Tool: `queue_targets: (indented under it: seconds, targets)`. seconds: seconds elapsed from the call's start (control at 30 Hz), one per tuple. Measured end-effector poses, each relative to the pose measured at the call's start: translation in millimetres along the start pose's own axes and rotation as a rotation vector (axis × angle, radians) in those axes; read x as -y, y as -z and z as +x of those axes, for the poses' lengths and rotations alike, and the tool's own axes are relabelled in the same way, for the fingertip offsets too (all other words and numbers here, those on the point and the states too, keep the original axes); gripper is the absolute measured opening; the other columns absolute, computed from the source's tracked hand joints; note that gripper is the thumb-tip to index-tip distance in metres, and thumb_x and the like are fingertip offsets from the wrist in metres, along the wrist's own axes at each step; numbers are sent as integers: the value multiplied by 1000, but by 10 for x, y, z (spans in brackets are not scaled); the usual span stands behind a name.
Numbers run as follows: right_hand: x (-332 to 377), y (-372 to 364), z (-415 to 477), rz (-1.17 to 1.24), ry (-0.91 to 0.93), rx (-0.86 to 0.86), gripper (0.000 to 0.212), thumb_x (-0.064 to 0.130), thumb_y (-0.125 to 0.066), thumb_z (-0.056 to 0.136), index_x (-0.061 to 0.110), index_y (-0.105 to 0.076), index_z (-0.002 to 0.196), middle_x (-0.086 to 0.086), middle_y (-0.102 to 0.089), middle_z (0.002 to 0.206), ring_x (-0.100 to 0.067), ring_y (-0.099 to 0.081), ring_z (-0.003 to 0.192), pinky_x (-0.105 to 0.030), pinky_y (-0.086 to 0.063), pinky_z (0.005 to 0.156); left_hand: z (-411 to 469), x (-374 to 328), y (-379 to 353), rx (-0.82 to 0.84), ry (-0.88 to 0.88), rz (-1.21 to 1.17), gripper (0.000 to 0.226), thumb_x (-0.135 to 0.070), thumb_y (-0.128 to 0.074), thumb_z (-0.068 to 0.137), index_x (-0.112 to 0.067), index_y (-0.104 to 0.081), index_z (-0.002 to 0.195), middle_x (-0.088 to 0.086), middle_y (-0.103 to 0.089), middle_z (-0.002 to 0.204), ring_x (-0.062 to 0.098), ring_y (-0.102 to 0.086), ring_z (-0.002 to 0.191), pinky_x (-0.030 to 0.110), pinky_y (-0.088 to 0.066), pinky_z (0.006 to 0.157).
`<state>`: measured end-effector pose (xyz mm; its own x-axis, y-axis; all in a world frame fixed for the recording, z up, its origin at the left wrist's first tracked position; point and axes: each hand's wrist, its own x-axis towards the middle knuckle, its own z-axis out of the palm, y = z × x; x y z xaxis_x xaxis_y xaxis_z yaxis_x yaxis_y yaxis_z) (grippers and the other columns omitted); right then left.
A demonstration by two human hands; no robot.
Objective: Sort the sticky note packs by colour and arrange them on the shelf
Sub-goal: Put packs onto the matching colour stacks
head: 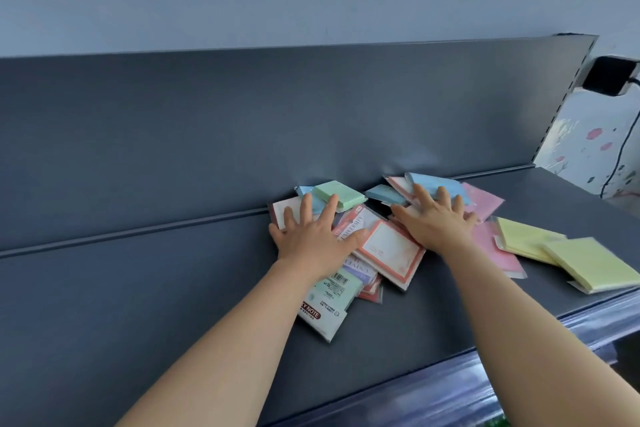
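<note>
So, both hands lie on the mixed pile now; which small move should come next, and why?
Probably the left hand should pinch the green pack at its fingertips and slide it leftward along the shelf. It lies on top of the pile, free to lift, while the yellow packs already sit together at the right.

A heap [349, 218] of packs lies on the shelf [138, 305], its rear against the back panel [207, 132]. The left hand [311, 239] rests flat on the heap's left part and the right hand [436, 222] flat on its right part, fingers pointing toward the panel. A framed pack [391, 253] lies between the hands. A barcode pack [329, 305] juts out in front, under the left wrist. Right of the heap lies a side pack [530, 239], touching an end pack [592, 263] by the shelf's front edge. A box [609, 76] sits on the wall [588, 135] right of the panel.
</note>
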<state>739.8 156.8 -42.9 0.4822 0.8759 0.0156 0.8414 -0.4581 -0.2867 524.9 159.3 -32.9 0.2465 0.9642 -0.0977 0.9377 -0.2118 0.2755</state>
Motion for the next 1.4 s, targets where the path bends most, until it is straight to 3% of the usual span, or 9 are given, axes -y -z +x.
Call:
queue_targets:
  seconds: [0.2,0.4,0.6,0.73,0.83,0.97,1.07,1.27,1.4]
  targets:
    - [200,-81,-313,57,85,42,67,74,-32,82,50,-16,142,2,-11,158,-31,-4,145,-58,-8,114,-180,370,60,-4,-16,11,88,-89,-22,75,-49,3,149,-9,14,161,28,4,149,61,-3,115]
    - [637,-172,-704,86,134,58,62,70,-34,83,50,-19,140,2,-13,156,-30,-5,143,-57,-12,112,-492,882,188,-32,21,63,85,-88,-18,77,-48,2,149,-6,6,162,27,-3,149,59,-5,116]
    - [1155,-276,-1136,121,151,118,59,64,-31,88,49,-15,143,3,-5,159,-30,4,146,-59,-4,111,-826,1467,366,-64,78,112,79,-84,-16,81,-47,0,150,-3,-2,162,27,-9,148,56,-6,117]
    - [1466,-357,-1382,193,148,171,55,58,-29,92,51,-17,145,5,-2,161,-27,8,147,-58,1,113,-1010,1773,499,-131,96,152,65,-70,-23,92,-43,-12,150,1,-15,160,31,-20,144,53,-10,115]
    - [1569,-347,-1546,278,219,206,48,49,-29,98,48,-23,146,6,-12,159,-24,-1,147,-55,-1,114,-1094,1875,573,-204,100,146,52,-49,-28,99,-34,-23,148,2,-28,155,30,-25,141,53,-15,113]
    - [1351,-220,-1560,326,241,55,46,38,-32,100,38,-31,146,3,-26,156,-20,-15,144,-45,-12,114,-1111,1689,600,-370,76,124,42,-37,-30,101,-25,-39,140,0,-36,149,28,-22,141,51,-16,115]
    - [864,-125,-1366,139,175,-37,44,41,-32,99,36,-36,143,-2,-24,155,-25,-12,144,-45,-12,114,-1083,1243,526,-405,-39,82,41,-39,-34,100,-27,-43,138,-2,-41,146,25,-27,140,50,-18,113]
    - [-225,82,-846,-95,-49,76,53,49,-27,96,30,-29,146,-10,-6,160,-36,5,146,-56,0,115,-749,220,208,-264,-215,67,41,-43,-36,99,-27,-49,135,-4,-45,143,21,-32,136,48,-23,111]
    - [-462,39,-716,-109,-4,66,50,46,-25,96,31,-33,143,-15,-21,154,-36,-9,144,-53,-10,114,-496,-116,-22,-181,-186,109,42,-47,-33,98,-29,-49,132,-4,-47,141,25,-32,133,52,-26,107]
